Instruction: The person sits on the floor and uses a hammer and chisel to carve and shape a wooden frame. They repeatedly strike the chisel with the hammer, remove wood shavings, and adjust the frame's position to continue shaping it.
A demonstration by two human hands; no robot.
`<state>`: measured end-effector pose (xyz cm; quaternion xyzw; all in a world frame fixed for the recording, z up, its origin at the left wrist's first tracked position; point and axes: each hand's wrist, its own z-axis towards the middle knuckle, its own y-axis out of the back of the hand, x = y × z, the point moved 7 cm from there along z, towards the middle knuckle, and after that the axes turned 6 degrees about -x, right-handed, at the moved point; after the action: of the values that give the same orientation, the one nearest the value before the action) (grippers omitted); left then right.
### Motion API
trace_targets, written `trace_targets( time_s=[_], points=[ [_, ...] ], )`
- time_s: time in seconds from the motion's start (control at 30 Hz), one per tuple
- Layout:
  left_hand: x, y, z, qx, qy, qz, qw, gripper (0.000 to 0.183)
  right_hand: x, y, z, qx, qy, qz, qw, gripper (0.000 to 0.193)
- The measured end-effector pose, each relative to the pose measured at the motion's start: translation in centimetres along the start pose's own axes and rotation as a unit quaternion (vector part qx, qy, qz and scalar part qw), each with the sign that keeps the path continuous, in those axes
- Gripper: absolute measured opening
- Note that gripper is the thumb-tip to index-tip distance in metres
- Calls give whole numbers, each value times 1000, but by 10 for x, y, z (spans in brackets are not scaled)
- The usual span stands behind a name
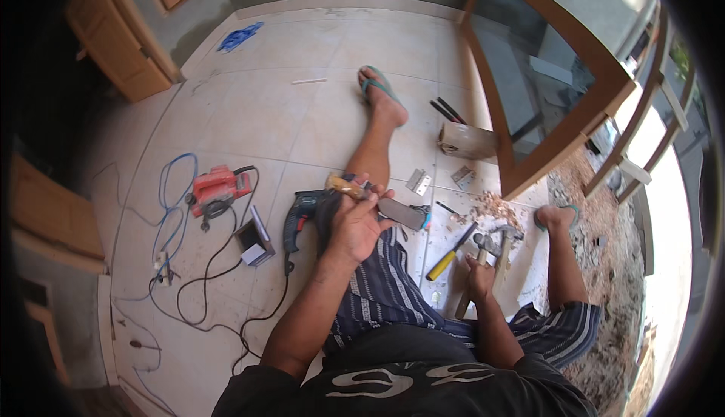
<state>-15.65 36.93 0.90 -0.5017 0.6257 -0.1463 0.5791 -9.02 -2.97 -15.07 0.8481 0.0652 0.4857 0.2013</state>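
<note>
My left hand (355,227) is closed on a wide chisel, its fingers around the wooden handle (346,186). The flat metal blade (402,213) points right, above my left thigh, and a teal patch shows at its far end. Lower right, my right hand (481,279) grips the wooden handle of a hammer (487,244), head away from me. A second hammer (507,233) lies against it, partly overlapped. Left of them rests a yellow and black hand tool (451,254). Two metal hinges (418,182) lie beyond the chisel blade.
A teal power drill (302,213) lies beside my left leg. Farther left are a red power tool (219,190), a small open box (254,237) and tangled cords. Wood shavings (495,207) cover the tiles near a glazed wooden frame (521,171); a cylindrical block (464,141) sits against it.
</note>
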Motion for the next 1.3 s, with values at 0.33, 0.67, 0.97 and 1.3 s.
trace_targets(
  time_s=[0.33, 0.67, 0.97, 1.3],
  points=[
    [149, -57, 105, 26, 78, 192, 978, 47, -13, 97, -59, -31, -88, 241, 966, 32],
    [309, -122, 136, 147, 42, 604, 782, 41, -14, 114, -39, -39, -59, 309, 948, 49],
    [346, -120, 135, 227, 0, 798, 558, 40, -52, 106, -21, -51, -79, 169, 981, 63],
    [330, -71, 157, 239, -8, 853, 465, 45, 6, 213, 46, -115, -4, 175, 978, 63]
  ],
)
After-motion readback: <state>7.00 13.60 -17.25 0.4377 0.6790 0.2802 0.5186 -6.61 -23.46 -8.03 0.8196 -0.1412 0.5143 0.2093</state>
